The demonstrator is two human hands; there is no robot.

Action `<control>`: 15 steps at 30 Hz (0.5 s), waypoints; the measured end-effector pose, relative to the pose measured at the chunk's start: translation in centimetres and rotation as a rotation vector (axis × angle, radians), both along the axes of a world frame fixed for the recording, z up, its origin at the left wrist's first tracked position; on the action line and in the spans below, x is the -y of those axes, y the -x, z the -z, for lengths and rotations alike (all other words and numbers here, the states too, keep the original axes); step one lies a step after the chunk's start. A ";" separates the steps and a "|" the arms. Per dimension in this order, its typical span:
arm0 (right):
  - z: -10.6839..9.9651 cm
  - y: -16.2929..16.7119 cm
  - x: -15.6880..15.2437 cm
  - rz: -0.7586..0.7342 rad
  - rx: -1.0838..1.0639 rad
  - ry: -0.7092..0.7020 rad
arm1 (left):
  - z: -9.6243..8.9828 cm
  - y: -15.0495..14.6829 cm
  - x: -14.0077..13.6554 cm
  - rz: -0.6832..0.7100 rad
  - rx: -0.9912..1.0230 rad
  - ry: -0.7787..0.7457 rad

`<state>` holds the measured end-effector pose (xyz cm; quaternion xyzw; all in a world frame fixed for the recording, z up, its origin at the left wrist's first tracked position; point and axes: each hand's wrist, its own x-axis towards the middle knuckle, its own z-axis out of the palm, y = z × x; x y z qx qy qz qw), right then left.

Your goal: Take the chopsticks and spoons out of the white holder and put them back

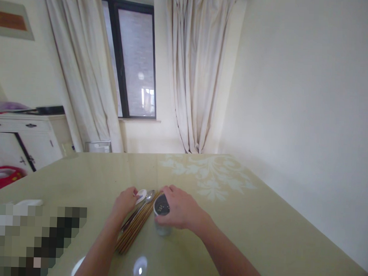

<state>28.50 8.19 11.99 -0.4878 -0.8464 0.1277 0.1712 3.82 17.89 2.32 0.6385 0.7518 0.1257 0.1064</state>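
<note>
A bundle of wooden chopsticks (135,229) lies slantwise on the table between my hands. Alongside it are a metal spoon (149,196) and a white spoon (142,195), their bowls pointing away from me. My left hand (126,201) has its fingers closed at the white spoon's bowl; its handle is mostly hidden. With fingers and thumb around its rim, my right hand (181,208) grips a round utensil holder (161,205) to the right of the chopsticks. The holder looks upright, and small holes show in its dark inside.
The pale glossy table (259,237) carries a white floral pattern at its far right. A white object (27,205) and a pixelated patch occupy the near left. Beyond stand a white cabinet (51,133), a red basket (6,178) and curtains (201,74). A wall runs along the right.
</note>
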 end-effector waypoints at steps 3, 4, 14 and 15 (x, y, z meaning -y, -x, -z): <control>1.5 1.4 -0.6 0.063 -0.028 -0.063 | 0.1 0.1 -0.1 -0.011 -0.018 -0.013; 1.9 1.6 -0.8 0.061 -0.038 -0.062 | 0.1 0.1 -0.2 -0.014 -0.022 -0.020; 4.7 -3.1 1.7 0.161 -0.349 -0.001 | -1.3 -1.5 4.4 0.079 0.180 -0.325; 5.8 -3.9 2.4 0.182 -0.423 -0.002 | -0.9 -2.0 5.4 0.089 0.285 -0.405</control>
